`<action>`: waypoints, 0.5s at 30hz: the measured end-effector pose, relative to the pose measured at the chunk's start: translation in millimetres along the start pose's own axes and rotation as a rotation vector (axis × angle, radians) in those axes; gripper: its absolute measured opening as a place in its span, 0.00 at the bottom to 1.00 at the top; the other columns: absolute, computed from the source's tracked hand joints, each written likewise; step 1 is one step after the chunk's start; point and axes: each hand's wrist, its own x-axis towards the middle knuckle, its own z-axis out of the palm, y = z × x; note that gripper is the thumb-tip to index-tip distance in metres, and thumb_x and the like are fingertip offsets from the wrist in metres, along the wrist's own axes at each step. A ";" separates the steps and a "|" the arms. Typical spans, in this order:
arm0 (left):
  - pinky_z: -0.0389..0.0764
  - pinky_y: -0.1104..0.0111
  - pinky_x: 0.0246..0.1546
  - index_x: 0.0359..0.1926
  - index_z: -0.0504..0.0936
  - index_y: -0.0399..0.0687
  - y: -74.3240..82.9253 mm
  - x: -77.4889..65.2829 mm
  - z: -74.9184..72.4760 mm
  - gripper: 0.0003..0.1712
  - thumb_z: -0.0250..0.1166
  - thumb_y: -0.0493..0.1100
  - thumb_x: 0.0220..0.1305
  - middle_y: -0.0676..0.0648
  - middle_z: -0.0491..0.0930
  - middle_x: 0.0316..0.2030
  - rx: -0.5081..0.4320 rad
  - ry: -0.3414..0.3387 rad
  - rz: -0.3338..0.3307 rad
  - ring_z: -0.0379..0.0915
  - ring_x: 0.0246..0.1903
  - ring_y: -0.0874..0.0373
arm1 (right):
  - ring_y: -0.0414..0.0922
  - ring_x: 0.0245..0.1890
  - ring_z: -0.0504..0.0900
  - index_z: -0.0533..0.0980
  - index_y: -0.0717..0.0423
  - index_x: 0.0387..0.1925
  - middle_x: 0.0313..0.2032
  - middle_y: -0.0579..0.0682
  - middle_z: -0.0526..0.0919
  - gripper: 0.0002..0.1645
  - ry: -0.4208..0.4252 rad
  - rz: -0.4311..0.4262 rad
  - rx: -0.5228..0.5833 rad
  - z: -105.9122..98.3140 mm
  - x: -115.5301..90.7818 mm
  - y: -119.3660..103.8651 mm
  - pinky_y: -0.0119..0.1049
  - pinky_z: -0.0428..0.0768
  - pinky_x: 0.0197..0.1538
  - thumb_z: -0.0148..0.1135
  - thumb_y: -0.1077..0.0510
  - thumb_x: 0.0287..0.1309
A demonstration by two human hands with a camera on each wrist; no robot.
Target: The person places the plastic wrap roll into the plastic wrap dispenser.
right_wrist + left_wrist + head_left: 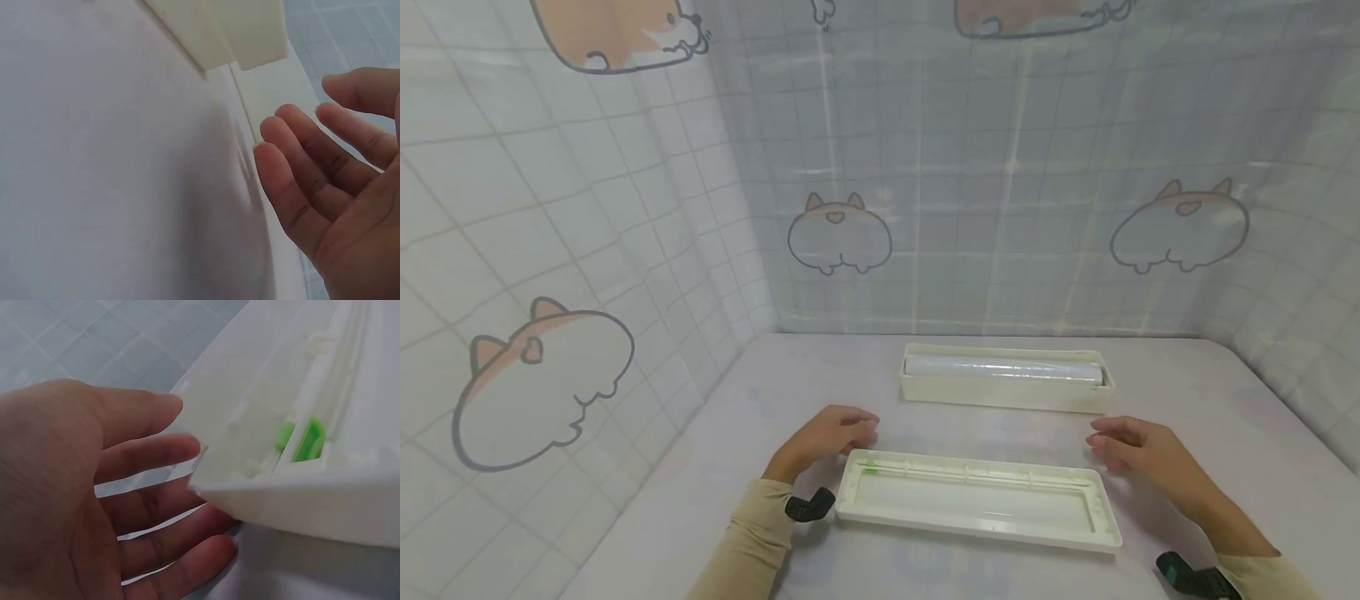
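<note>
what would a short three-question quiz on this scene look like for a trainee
1. True or false: the roll lies inside the open box.
2. What colour is the small part at one end of the shallow lid? A) red B) green C) blue
3. What is the right hand holding?

Key: 1. True. 2. B. 3. Nothing; its fingers are empty.

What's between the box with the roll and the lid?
Head view: bare tabletop in the middle, with the left hand and right hand at the ends.
</note>
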 end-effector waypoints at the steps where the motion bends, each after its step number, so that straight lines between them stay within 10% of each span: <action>1: 0.83 0.61 0.43 0.61 0.80 0.45 -1.6 -0.7 -0.6 0.28 0.61 0.59 0.71 0.50 0.85 0.46 -0.015 -0.012 0.011 0.82 0.45 0.56 | 0.47 0.42 0.85 0.72 0.68 0.63 0.52 0.60 0.83 0.35 -0.005 0.018 -0.013 1.0 -1.0 -0.2 0.35 0.84 0.40 0.64 0.44 0.67; 15: 0.82 0.62 0.41 0.60 0.81 0.45 -11.4 -11.8 -8.5 0.27 0.61 0.58 0.71 0.49 0.84 0.47 -0.043 -0.099 0.058 0.80 0.41 0.55 | 0.51 0.50 0.82 0.74 0.67 0.61 0.51 0.57 0.84 0.32 -0.117 -0.040 -0.091 9.4 -7.9 1.1 0.35 0.84 0.43 0.64 0.46 0.67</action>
